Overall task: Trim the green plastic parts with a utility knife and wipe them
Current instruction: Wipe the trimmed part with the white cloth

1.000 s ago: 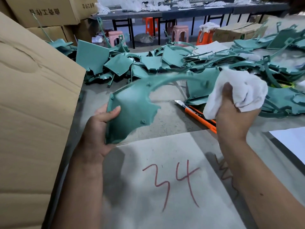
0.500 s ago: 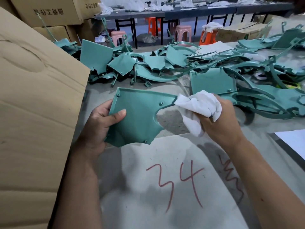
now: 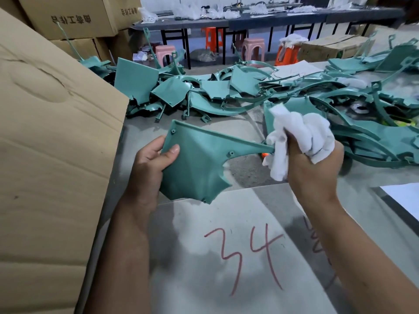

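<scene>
step: wiping, judged mid-task | left hand (image 3: 150,165) grips flat green plastic panel (image 3: 195,164) above grey desk (image 3: 238,257) | right hand (image 3: 315,168) clenches crumpled white cloth (image 3: 297,137) round panel's thin arm | left: big heap of green plastic parts (image 3: 226,91), seemingly unprocessed | knife: barely visible

The white cloth (image 3: 299,137) hid the narrow end of the green part (image 3: 195,164) and most fingers of the right hand (image 3: 315,168). Just below that cloth, only an orange sliver (image 3: 264,154) showed, too small to identify. Behind the cloth, the pile of green parts (image 3: 226,91) ran off the right edge.
</scene>
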The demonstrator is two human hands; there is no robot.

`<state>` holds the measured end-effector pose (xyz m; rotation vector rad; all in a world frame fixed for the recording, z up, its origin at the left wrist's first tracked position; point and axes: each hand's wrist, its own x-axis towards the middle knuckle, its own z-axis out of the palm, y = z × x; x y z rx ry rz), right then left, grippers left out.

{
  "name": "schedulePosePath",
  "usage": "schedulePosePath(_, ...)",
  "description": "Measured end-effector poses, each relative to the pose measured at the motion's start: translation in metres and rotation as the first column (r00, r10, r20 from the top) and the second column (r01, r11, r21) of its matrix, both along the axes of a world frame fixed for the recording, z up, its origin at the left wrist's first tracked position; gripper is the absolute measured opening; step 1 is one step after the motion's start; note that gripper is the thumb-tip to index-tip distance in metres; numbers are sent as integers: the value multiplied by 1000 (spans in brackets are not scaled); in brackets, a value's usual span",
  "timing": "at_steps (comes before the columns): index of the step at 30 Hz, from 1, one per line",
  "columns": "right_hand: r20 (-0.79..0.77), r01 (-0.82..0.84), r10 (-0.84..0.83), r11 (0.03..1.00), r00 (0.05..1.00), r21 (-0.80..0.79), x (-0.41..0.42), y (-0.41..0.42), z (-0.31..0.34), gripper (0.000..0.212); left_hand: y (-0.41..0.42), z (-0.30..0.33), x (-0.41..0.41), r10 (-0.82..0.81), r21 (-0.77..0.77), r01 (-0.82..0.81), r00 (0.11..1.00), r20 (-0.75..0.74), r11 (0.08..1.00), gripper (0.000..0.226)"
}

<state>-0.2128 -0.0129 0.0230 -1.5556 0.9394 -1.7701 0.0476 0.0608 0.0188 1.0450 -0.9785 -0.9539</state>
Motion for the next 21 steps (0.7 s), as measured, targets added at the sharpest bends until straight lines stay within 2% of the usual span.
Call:
schedulePosePath(2,205,46,-70,992,976,120,-3,-10,-1,17,-1,-2,-3,-4,19,3,999,41,1000,26)
schedulePosePath(4,513,14,-158,962,844,273,-14,-22,0,21,1,-3,2,54,45,-59,994,94,997,25)
schedulePosePath(5,541,86,-240,952,806,294,-20,-26,-2,23,2,-4,7,112,36,-117,986,124,993,24)
schedulePosePath(7,355,328,-356,934,864,140,-23,-24,-4,13,3,-3,11,220,-45,-216,956,193,975,22)
schedulePosePath(8,227,347,-341,938,912,12,-16,-19,-5,9,1,-2,8,246,-91,-231,945,218,969,22)
schedulePosePath(9,97,274,-266,958,959,-89,-8,-12,-5,16,-1,-1,2,247,-123,-224,943,223,967,23)
schedulePosePath(10,-41,127,-135,979,990,-157,1,-6,-5,24,-4,0,-5,227,-140,-200,951,209,970,24)
schedulePosePath(11,-197,-29,-13,978,980,-209,10,-2,-6,24,-5,0,-11,204,-150,-176,959,195,973,24)
schedulePosePath(12,-360,-125,31,963,932,-239,18,2,-7,24,-6,0,-16,187,-155,-159,964,187,975,23)
schedulePosePath(14,-544,-124,-65,945,836,-302,28,7,-9,35,-7,0,-17,181,-157,-153,965,188,976,23)
schedulePosePath(18,-495,-67,-154,914,855,-401,22,10,-4,31,-11,3,-25,212,-219,-169,959,191,961,22)
schedulePosePath(21,-410,-91,-50,944,911,-318,14,5,0,22,-13,5,-36,179,-270,-113,955,236,956,23)
